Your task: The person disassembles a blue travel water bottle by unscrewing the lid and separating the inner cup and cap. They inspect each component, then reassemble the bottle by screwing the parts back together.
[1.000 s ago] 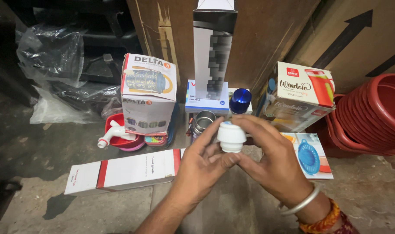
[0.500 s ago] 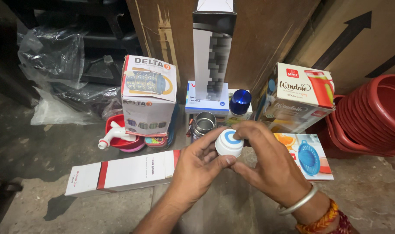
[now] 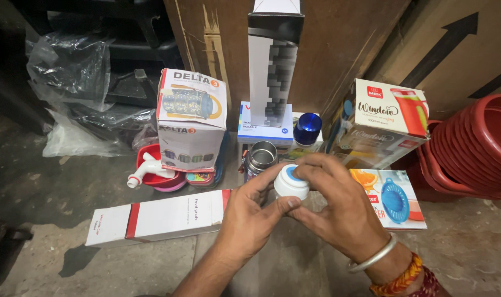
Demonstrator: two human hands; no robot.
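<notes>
Both my hands meet at the centre of the head view around a small white round cap with a blue middle (image 3: pixel 291 182). My left hand (image 3: pixel 249 217) grips it from the left and below, thumb across its base. My right hand (image 3: pixel 333 206) covers it from the right, fingers curled over the top; its wrist carries a silver bangle and red-orange threads. Just behind the cap stands an open steel flask (image 3: pixel 260 157), and a blue lid (image 3: pixel 307 128) sits further back.
Product cartons ring the spot: a long white box lying flat (image 3: pixel 157 219), a jug carton (image 3: pixel 192 118), a tall grey-and-white box (image 3: pixel 273 63), a tumbler carton (image 3: pixel 385 124), a juicer box (image 3: pixel 390 198). Stacked red tubs (image 3: pixel 473 148) right, white tap on a red bowl (image 3: pixel 151 173) left.
The cap has turned and tipped in my hands, so its blue middle now faces up. My right fingers have closed further over its top. Both hands stayed in place.
</notes>
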